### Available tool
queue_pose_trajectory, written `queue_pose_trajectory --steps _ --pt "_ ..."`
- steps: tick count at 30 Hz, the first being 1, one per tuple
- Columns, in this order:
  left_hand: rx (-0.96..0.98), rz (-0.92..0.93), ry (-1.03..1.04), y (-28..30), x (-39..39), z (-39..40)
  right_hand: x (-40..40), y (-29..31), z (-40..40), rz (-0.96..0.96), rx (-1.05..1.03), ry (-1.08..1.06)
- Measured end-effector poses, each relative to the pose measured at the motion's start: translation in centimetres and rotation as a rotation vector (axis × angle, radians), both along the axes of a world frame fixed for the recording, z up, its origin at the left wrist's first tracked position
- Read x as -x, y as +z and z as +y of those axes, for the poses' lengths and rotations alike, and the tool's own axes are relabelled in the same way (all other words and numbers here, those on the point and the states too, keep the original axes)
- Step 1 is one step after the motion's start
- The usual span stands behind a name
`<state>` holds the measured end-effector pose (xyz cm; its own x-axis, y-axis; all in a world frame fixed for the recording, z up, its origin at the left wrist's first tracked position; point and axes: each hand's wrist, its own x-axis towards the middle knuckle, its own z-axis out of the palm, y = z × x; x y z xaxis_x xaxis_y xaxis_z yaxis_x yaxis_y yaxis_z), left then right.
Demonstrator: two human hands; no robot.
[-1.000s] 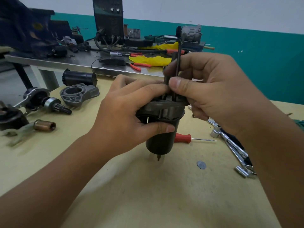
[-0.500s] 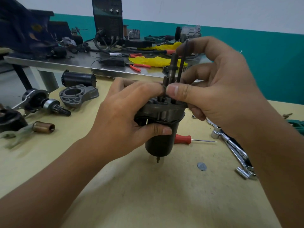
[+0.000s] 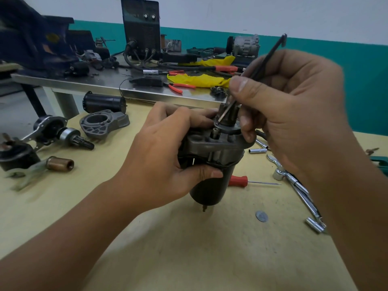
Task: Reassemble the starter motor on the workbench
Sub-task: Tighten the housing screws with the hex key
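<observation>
A dark cylindrical starter motor body (image 3: 212, 185) with a grey end plate (image 3: 218, 145) stands upright on the tan workbench (image 3: 189, 248). My left hand (image 3: 165, 152) grips it around the plate, thumb across the front. My right hand (image 3: 294, 106) pinches a long thin through bolt (image 3: 262, 66) between thumb and fingers. The bolt is tilted, its head up to the right and its lower tip at the washer around the shaft (image 3: 228, 116) on top of the motor.
To the left lie a grey nose housing (image 3: 102, 122), a drive gear assembly (image 3: 63, 133), a copper-coloured solenoid plunger (image 3: 60, 163) and a black field case (image 3: 105, 102). A red-handled pick (image 3: 239, 181), a washer (image 3: 261, 216) and socket tools (image 3: 298, 185) lie right. A steel table (image 3: 126, 85) stands behind.
My right hand has lifted and tilted the long bolt from upright beside the shaft to a slant, its head swung up to the right. My left hand keeps its grip on the motor.
</observation>
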<state>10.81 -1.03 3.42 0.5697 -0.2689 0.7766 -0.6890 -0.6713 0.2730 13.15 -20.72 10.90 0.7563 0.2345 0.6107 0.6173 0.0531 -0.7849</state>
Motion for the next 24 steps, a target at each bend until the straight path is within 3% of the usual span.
queue_pose_trajectory --steps 15,24 --pt "-0.024 0.001 -0.026 0.2 0.0 0.5 0.7 -0.1 0.4 -0.118 0.115 -0.059" --pt "-0.110 -0.090 -0.050 0.3 0.2 1.1 1.2 1.7 1.3 -0.149 0.349 -0.048"
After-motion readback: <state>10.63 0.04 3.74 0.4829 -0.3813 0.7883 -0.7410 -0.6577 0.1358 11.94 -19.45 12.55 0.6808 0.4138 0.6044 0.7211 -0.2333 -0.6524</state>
